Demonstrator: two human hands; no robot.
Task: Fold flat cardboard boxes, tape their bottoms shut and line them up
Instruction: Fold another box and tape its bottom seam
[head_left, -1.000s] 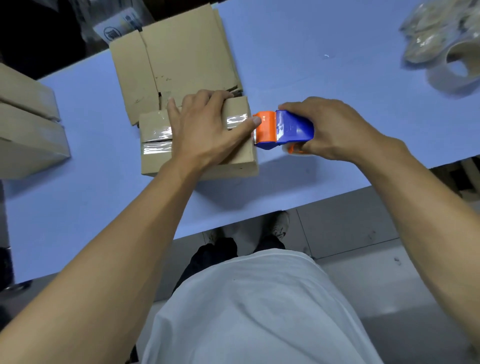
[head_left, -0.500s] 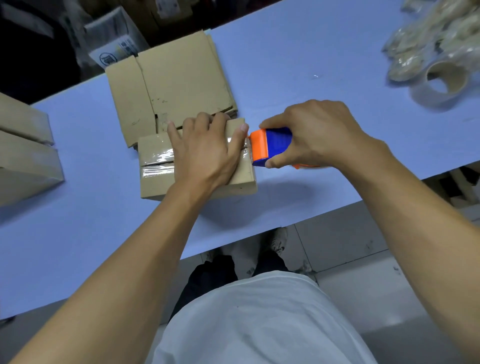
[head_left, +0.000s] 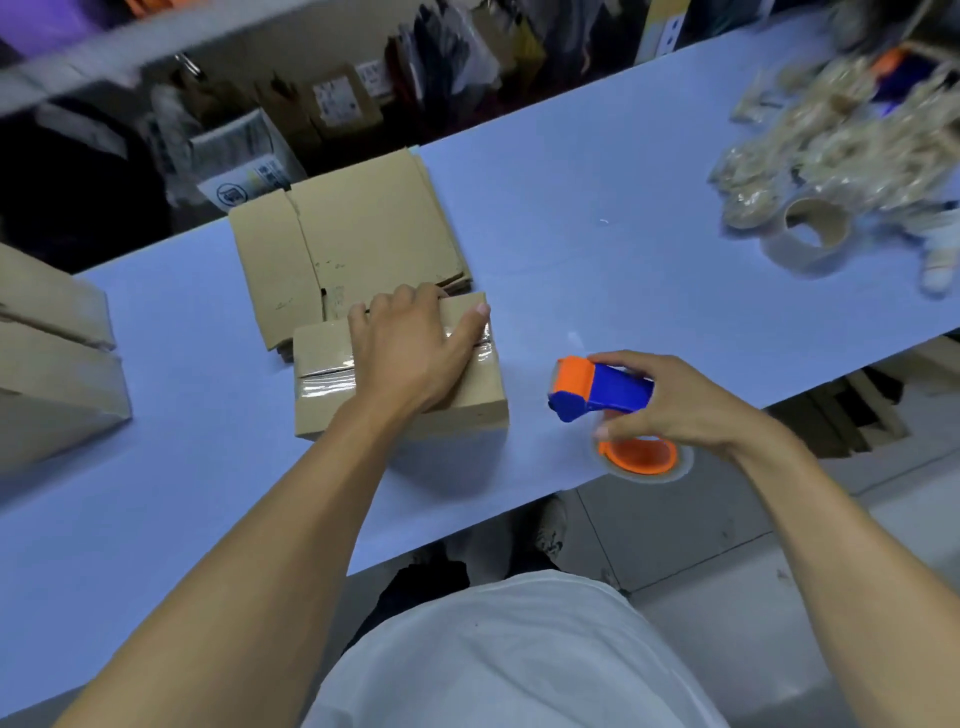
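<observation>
Box: the small brown cardboard box (head_left: 400, 382) sits on the pale blue tabletop (head_left: 571, 249) in front of me, near its front edge, with its taped side up. A strip of clear shiny tape (head_left: 324, 385) runs across the top along the seam where the flaps meet.
Left hand: my left hand (head_left: 415, 348) lies palm down on top of the box. The fingers are spread and reach over its far edge, and the thumb stretches toward the right-hand corner. It presses on the box rather than gripping it.
Tape dispenser: the blue and orange handheld tape dispenser (head_left: 602, 395) is to the right of the box and apart from it, with its orange end pointing toward the box. Its orange-cored roll (head_left: 639, 457) is low against the tabletop near the front edge.
Right hand: my right hand (head_left: 675, 405) is wrapped around the blue handle, fingers curled over the top.
Flat stock: a stack of flat unfolded brown cardboard blanks (head_left: 348, 244) lies just behind the box, toward the far edge of the table.
Finished boxes: two larger closed cardboard boxes (head_left: 57, 364) stand side by side at the left end of the table, well apart from the small box.
Right end of table: a roll of clear tape with a brown card core (head_left: 810, 234) stands near a blurred heap of pale crumpled packing material (head_left: 841, 135).
</observation>
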